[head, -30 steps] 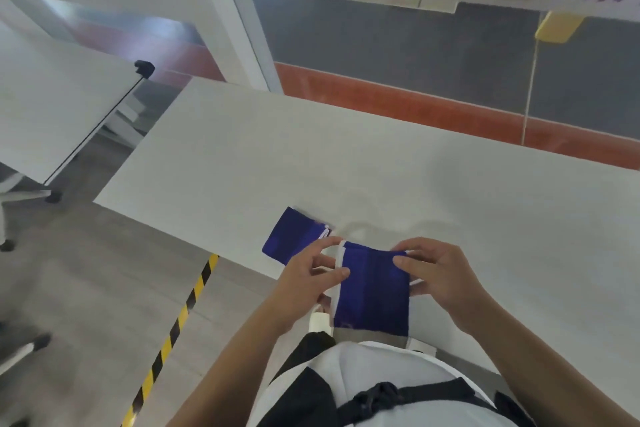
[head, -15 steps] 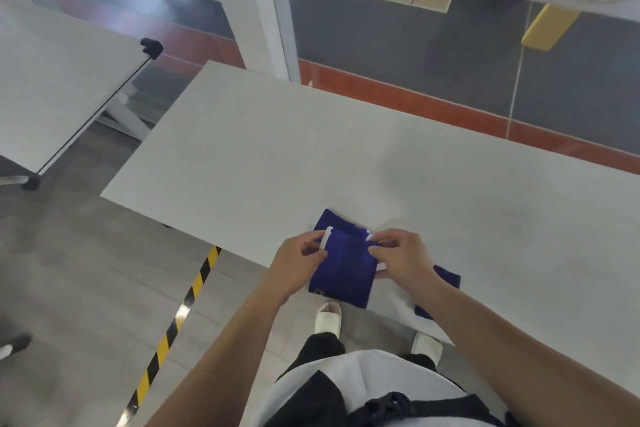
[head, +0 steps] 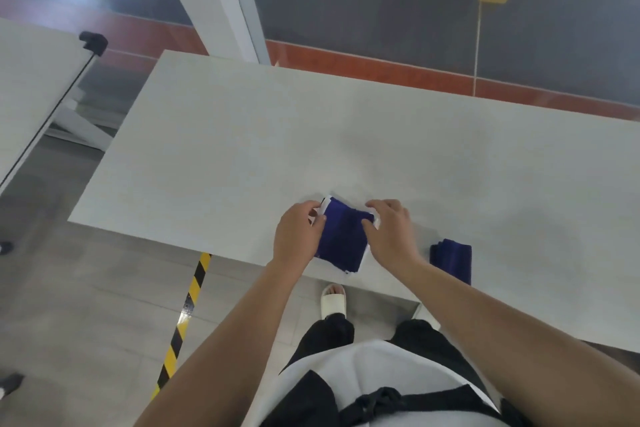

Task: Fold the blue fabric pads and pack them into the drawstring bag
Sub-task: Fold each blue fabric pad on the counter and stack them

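Both hands, left (head: 298,236) and right (head: 390,231), pinching the side edges of a folded blue pad (head: 343,242) at the near edge of the counter (head: 242,149), second pad (head: 452,258) just beside; likely to slip off the edge or unfold if loosened.

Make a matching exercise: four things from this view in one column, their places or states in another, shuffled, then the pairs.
Things:
1. left hand
2. right hand
3. second pad
4. sandal

Places:
A. on the floor under the table edge
B. grips the right side of the held pad
C. lies alone on the table, right of the hands
D. grips the held pad's left side

Pairs: 1-D, 2-B, 3-C, 4-A
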Motion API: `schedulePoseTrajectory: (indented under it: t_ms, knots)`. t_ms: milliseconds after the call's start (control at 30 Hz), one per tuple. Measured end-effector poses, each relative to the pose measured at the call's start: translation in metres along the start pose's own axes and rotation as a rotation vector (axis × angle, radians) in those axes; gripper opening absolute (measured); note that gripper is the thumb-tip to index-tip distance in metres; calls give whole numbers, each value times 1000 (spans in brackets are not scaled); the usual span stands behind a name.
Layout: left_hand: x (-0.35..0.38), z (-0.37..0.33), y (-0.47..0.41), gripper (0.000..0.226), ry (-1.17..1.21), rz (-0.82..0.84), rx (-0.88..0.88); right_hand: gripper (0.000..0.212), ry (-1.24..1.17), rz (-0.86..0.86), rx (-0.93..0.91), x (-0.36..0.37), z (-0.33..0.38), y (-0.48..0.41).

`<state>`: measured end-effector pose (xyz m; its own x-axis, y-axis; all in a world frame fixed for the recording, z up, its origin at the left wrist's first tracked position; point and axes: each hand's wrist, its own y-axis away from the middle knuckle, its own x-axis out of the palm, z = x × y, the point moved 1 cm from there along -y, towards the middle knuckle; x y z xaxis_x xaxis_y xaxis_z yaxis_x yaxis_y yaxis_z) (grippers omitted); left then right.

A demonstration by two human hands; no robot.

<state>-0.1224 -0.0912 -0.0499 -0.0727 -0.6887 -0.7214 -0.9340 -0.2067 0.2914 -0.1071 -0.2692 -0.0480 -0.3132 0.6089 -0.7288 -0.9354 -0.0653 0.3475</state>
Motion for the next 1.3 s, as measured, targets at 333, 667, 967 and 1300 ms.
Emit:
schedulePoseTrajectory:
  t_ms: [333, 667, 967, 1300]
  knots:
    - [36, 28, -6, 59, -511, 131, 294, 70, 553, 178, -214, 42, -17, 17]
    - [37, 28, -12, 60, -531, 183, 280, 70, 531, 220, -209, 47, -19, 13]
    - [20, 10, -9, 71, 86, 212, -47, 51, -3, -214, -20, -46, -46, 51]
    - [31, -17, 4, 57, 220, 241, -196, 52, -471, -33, 726, -78, -123, 67]
